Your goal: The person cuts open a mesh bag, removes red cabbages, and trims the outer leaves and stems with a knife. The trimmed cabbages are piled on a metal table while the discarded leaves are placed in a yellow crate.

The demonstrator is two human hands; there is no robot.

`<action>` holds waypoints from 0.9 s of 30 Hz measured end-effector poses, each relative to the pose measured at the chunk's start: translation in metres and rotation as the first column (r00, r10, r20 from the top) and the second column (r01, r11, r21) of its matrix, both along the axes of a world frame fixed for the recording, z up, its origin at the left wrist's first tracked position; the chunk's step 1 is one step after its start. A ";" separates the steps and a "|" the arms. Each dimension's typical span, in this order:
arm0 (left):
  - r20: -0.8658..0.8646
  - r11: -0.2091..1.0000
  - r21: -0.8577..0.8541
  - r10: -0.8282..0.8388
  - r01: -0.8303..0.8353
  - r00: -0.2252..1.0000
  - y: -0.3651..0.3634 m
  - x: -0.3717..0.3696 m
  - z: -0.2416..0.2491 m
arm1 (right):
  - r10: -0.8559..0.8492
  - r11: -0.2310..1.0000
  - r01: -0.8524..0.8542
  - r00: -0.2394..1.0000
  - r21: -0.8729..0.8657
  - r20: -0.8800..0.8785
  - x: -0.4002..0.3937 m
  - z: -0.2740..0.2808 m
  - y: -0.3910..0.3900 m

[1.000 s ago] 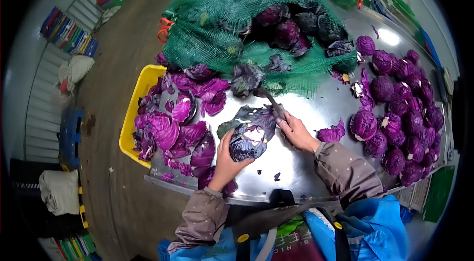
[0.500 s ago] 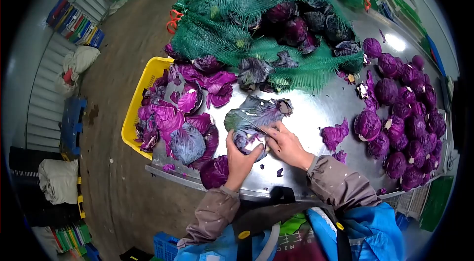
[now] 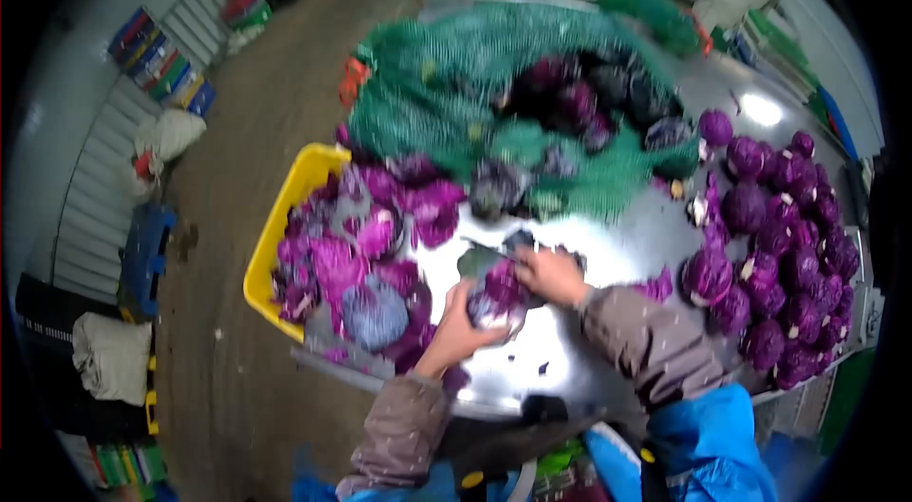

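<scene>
My left hand [image 3: 454,336] is wrapped round the lower left side of a red cabbage [image 3: 501,295], with its pale cut base towards me. Above the cabbage, my right hand [image 3: 554,276] is closed round a knife; its thin blade [image 3: 489,248] points left and is blurred, and the handle is hidden by the fingers. A dark greenish outer leaf [image 3: 473,264] lies just behind the cabbage, partly covered by the right hand. Both hands are over the metal table [image 3: 494,377].
Loose purple leaves [image 3: 332,260] heap over a yellow crate [image 3: 261,265] at the table's left edge. A green mesh bag [image 3: 427,113] holding cabbages lies at the back. Several trimmed cabbages [image 3: 784,246] cluster on the right. A torn leaf [image 3: 655,285] lies beside my right sleeve.
The cabbage has turned and shows more purple surface, with its pale base now facing me. My right hand has shifted onto the leaf behind it. The view has tilted up.
</scene>
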State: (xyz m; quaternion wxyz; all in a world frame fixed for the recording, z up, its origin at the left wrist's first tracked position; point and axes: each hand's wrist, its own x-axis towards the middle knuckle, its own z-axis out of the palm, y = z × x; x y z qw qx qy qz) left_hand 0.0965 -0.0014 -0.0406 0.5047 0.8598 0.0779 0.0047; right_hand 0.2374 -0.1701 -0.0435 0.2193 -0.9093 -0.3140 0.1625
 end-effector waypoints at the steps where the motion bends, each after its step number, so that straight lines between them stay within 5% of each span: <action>1: 0.044 0.992 0.121 -0.043 0.037 0.998 0.011 -0.002 -0.002 | -0.020 0.999 0.021 1.000 0.027 -0.022 -0.005 0.009 -0.002; 2: 0.082 0.993 0.038 0.106 -0.110 0.991 0.014 -0.004 -0.005 | -0.054 0.994 0.043 0.992 0.099 0.115 -0.010 -0.010 -0.007; 5: -0.120 0.822 -0.209 0.516 -0.530 0.848 0.006 -0.020 -0.004 | -0.139 0.921 0.239 0.939 0.306 -0.315 -0.027 0.005 -0.017; 7: 0.031 0.861 -0.082 0.505 -0.502 0.862 -0.019 -0.029 -0.002 | -0.140 0.898 0.304 0.882 0.318 -0.450 -0.046 0.005 -0.017; 9: 0.196 0.868 0.032 0.480 -0.495 0.855 -0.033 -0.027 0.008 | -0.116 0.914 0.224 0.943 0.337 -0.312 -0.063 0.001 -0.019; 11: 0.177 0.912 -0.010 0.405 -0.410 0.897 -0.020 -0.025 0.006 | -0.108 0.908 0.209 0.954 0.362 -0.281 -0.064 0.005 -0.027; 13: 0.193 0.953 0.065 0.279 -0.296 0.941 -0.014 -0.023 0.012 | -0.277 0.957 0.286 0.948 0.038 -0.154 -0.055 0.011 -0.044; 15: 0.189 0.976 0.059 0.197 -0.211 0.962 -0.010 -0.024 0.015 | -0.382 0.923 0.368 0.909 -0.111 -0.167 -0.032 -0.006 -0.063; 19: 0.130 0.981 0.136 0.124 -0.142 0.984 -0.014 -0.022 0.027 | -0.256 0.966 0.248 0.957 -0.069 -0.139 -0.041 0.049 -0.049; 21: 0.195 0.972 0.093 0.195 -0.216 0.961 -0.019 -0.017 0.021 | -0.106 0.972 0.131 0.986 0.197 -0.130 -0.046 0.042 -0.048; 22: 0.193 0.969 0.030 0.234 -0.244 0.953 -0.023 -0.014 0.022 | -0.097 0.905 0.069 0.994 0.420 0.047 -0.054 0.033 -0.042; 27: 0.126 0.961 -0.005 0.274 -0.276 0.953 -0.029 -0.009 0.025 | -0.038 0.954 0.011 0.996 0.299 0.086 -0.075 0.052 -0.036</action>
